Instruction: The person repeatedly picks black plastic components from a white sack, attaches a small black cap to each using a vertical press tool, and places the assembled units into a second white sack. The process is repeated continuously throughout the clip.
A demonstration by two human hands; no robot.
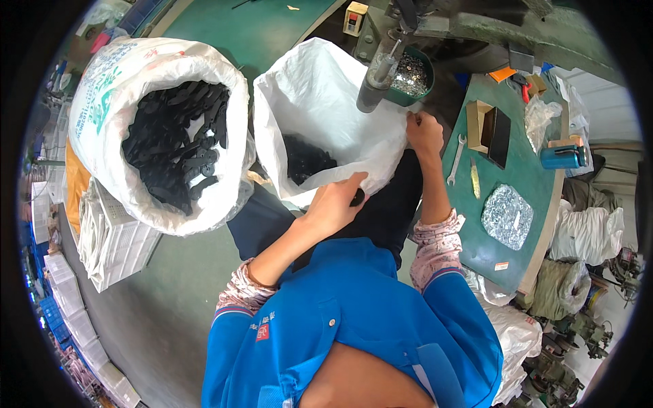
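In the head view, our left hand (333, 209) had its fingers curled around a black piece (357, 197) beside the white bag's (313, 88) near rim; our right hand (425, 134) was closed at its right rim, contents unclear to us.

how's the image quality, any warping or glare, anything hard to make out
Head view: green table at right bows along its edge; head view: glints on the bag of shiny pieces; head view: black parts in the left white sack partly merge together; head view: white crates at far left look soft.
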